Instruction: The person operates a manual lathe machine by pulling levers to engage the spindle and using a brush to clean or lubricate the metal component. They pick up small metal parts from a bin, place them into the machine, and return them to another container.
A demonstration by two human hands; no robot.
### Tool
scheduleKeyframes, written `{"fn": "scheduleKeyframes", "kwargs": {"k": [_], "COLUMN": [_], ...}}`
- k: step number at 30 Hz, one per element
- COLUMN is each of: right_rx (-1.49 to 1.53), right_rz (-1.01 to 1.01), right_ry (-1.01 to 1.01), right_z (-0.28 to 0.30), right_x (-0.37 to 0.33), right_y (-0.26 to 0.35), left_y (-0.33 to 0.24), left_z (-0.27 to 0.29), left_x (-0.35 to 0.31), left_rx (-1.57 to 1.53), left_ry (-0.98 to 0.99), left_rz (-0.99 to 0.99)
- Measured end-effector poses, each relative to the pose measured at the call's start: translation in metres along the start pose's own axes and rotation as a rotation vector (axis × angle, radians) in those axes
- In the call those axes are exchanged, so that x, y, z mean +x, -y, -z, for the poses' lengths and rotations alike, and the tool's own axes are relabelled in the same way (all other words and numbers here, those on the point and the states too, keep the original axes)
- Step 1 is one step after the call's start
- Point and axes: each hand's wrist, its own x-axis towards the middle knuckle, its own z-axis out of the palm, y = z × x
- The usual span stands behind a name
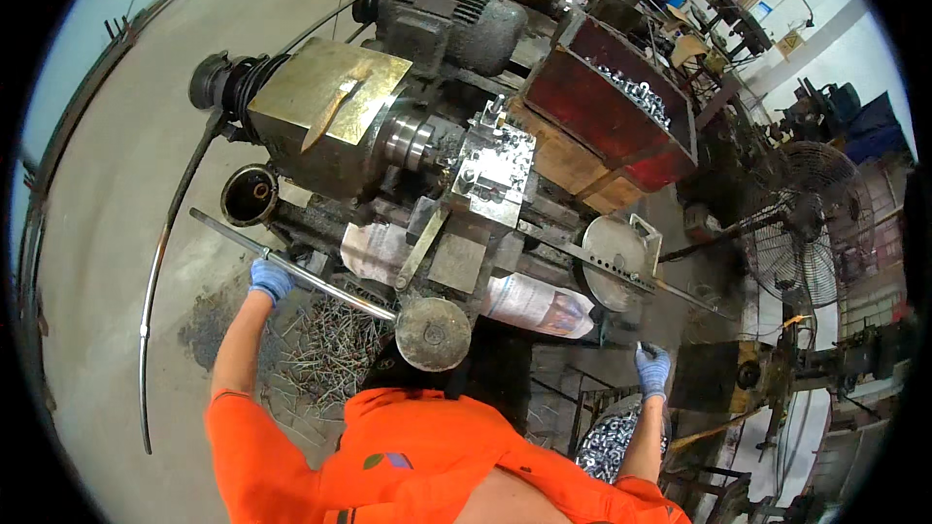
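Toward 8 o'clock from the middle of the view, the gloved left hand (272,279) is gripping a steel lever bar (330,286) near its collar. The bar's long axis is running from 10 o'clock to 4 o'clock, its free end pointing up to 10 and its lower end meeting a round metal disc (433,335) at 6. Between 7 and 8 o'clock, a heap of thin metal pieces (325,344) is lying on the floor below that hand. At 4 o'clock, the gloved right hand (652,371) is hovering with fingers curled, just above a bucket of metal nuts (608,446); whether it is holding anything, I cannot tell. Toward 12 o'clock, a metal tool block (497,165) is sitting beside the lathe spindle (408,142), while a red bin (607,112) is standing between 1 and 2.
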Motion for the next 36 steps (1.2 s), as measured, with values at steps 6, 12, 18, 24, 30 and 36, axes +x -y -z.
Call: {"fn": "scheduleKeyframes", "kwargs": {"k": [6,12,18,24,30,36], "right_rx": [-0.018,0.068,0.206,0.379,0.183,0.038], "right_rz": [0.041,0.176,0.337,0.601,0.567,0.604], "right_ry": [-0.02,-0.023,0.297,0.604,0.647,0.716], "right_z": [-0.001,0.025,0.031,0.003,-0.056,-0.086], "right_x": [-0.011,0.01,0.035,0.045,0.06,0.063], "right_y": [0.033,0.104,0.245,0.412,0.495,0.523], "left_y": [-0.066,-0.014,-0.025,0.045,0.134,0.205], "left_z": [-0.04,-0.008,0.006,0.048,0.158,0.103], "left_x": [-0.017,-0.009,-0.03,-0.078,-0.154,-0.176], "left_rx": [-0.475,-0.221,-0.403,-0.452,-0.465,-0.682], "left_ry": [-0.154,0.096,0.012,-0.048,-0.673,-0.412], "left_rz": [0.507,0.137,0.28,0.338,0.554,0.918]}}
